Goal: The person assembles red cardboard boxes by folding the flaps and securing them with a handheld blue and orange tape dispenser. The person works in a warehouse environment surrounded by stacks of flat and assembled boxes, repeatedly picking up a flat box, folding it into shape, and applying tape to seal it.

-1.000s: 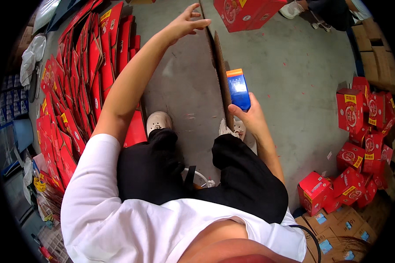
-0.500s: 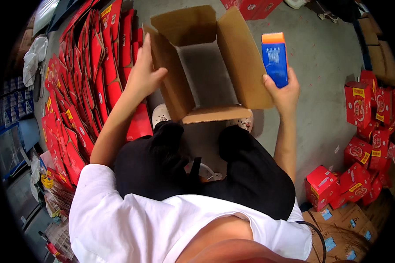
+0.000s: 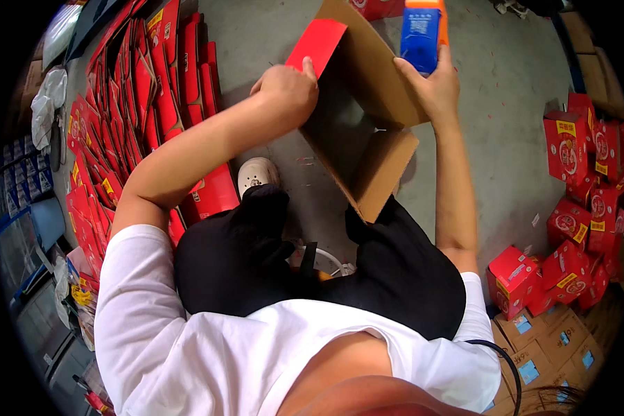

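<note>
Right grip (image 3: 435,87) clasping blue-orange device (image 3: 419,40), arm (image 3: 455,173) extended, left grip (image 3: 288,96) curled at red flap (image 3: 319,41), hold unclear

Left hand (image 3: 288,93) touching red flap (image 3: 320,43) of open carton (image 3: 387,80); right hand (image 3: 435,89) holding blue-and-orange object (image 3: 419,40).

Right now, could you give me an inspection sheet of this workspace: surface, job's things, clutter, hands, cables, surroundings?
Surface: grey floor.
Job's things: open carton, tilted; blue-orange item.
Clutter: pale scrap on the floor.
Hands: left hand on the carton's red flap, grip unclear; right hand grips the blue-orange item.
Cables: black cable beside the white shirt.
Surroundings: flat red cartons left; red boxes right; brown boxes lower right.
</note>
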Tool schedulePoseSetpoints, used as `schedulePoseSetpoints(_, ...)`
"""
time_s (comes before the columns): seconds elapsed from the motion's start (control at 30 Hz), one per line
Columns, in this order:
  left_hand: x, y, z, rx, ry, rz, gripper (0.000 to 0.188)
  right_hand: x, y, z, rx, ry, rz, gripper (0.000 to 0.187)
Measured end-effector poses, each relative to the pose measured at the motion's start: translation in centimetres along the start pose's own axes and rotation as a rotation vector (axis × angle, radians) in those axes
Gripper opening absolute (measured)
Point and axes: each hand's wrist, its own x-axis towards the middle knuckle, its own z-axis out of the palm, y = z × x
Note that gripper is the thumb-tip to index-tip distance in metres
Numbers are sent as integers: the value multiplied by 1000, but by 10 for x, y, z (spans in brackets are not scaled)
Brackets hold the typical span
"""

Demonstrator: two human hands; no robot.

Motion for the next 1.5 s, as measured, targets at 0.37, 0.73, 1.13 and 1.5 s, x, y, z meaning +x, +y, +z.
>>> schedulePoseSetpoints(0.37,7,7,38,215,-51,-79,53,-156,-28,-130,833,-485,570,86)
schedulePoseSetpoints(0.73,-37,-74,17,-109,-125,543,116,-90,-3,4,848,-513,406,42)
schedulePoseSetpoints(1.13,35,3,67,-614,483,-213,150,-30,-42,-53,920,297,429,27)
schedulePoseSetpoints(1.5,10,-9,93,-1718,593,-237,120,-88,-37,24,860,-298,537,29)
